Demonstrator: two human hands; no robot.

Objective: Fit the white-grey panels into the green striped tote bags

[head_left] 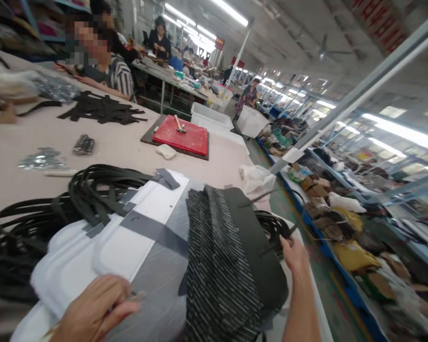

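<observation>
My left hand (94, 306) is closed above a stack of white panels (128, 247) with grey patches. A small shiny thing pokes out at its fingertips, too blurred to name. On the right, my right hand (295, 255) pinches the end of a black strap (273, 221) beside the pile. Between my hands lie dark bag pieces (217, 256) with fine pale print, and a plain black panel (258, 237) is at their right. More black straps (107, 180) loop off the white panels to the left.
A red board (183, 135) with a hammer (179, 124) lies farther back. Black strips (100, 108), metal pieces (43, 160) and a small bagged bundle (83, 144) sit on the left of the table. Co-workers are behind. A slanted metal post (342, 104) crosses the right side.
</observation>
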